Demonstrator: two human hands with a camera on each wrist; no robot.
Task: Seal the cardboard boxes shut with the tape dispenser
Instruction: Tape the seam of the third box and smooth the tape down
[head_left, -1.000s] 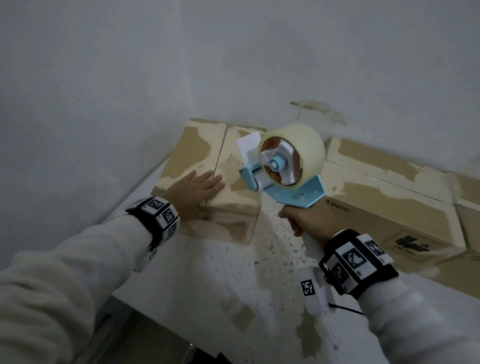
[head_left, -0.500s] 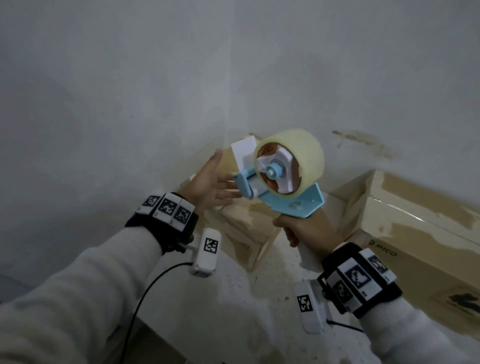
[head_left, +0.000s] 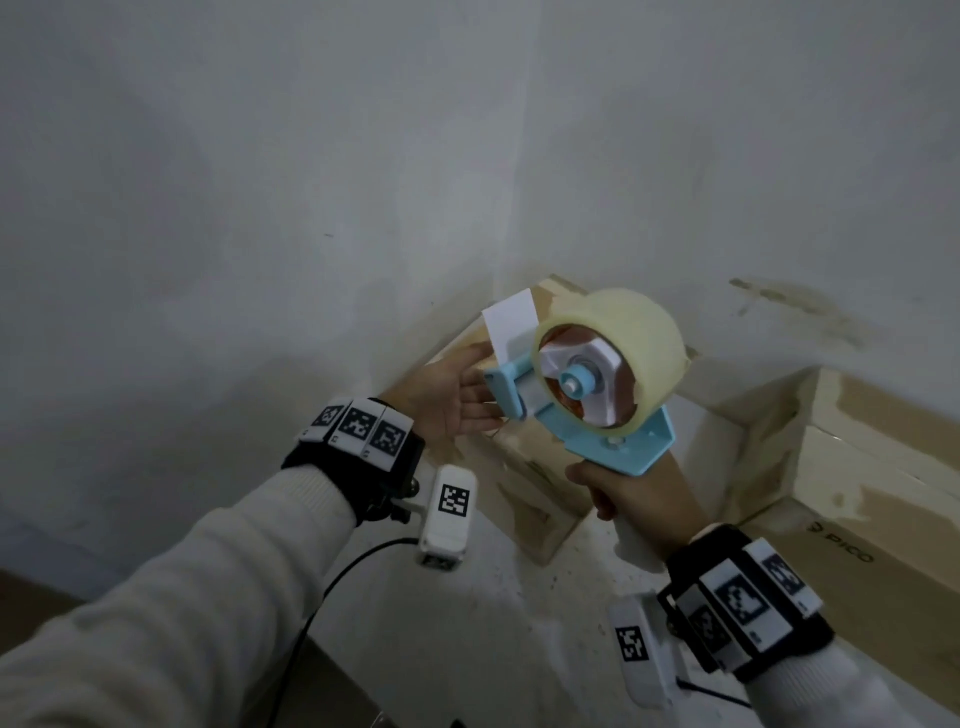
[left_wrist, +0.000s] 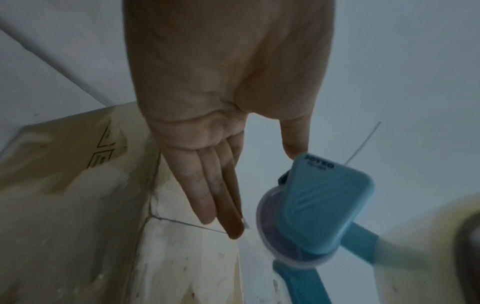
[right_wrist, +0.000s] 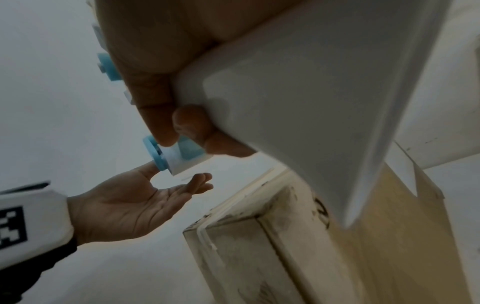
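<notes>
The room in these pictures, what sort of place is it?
Probably a plain storeroom or packing corner. Bare white walls meet behind worn cardboard boxes, and the right hand holds a blue tape dispenser.

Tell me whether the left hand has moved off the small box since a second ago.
Yes. The left hand has lifted off the small cardboard box top and now hangs open beside the tape dispenser nose, above the box.

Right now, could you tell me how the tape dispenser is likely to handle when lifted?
The tape dispenser probably feels top-heavy: a thick tape roll sits above the handle gripped by the right hand. Its plastic frame looks stiff and likely light.
</notes>
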